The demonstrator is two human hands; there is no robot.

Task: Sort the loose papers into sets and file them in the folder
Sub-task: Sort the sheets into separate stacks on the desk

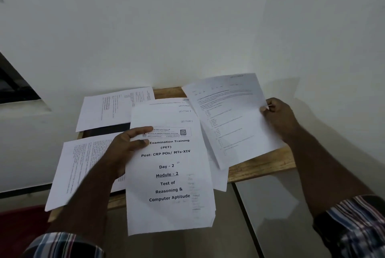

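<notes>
Sorting: left hand (127, 145) pinching the Module - 2 cover sheet (169, 174), lifted over the small wooden table (262, 166); right hand (279, 116) gripping a question sheet (231, 120) by its edge. Probably best matching headings, squaring edges; folder possibly that dark patch, uncertain.

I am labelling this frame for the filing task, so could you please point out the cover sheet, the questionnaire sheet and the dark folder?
cover sheet (169, 174): head view, printed middle.
questionnaire sheet (233, 120): head view, centre of page.
dark folder (108, 129): head view, exposed strip between papers.
</notes>
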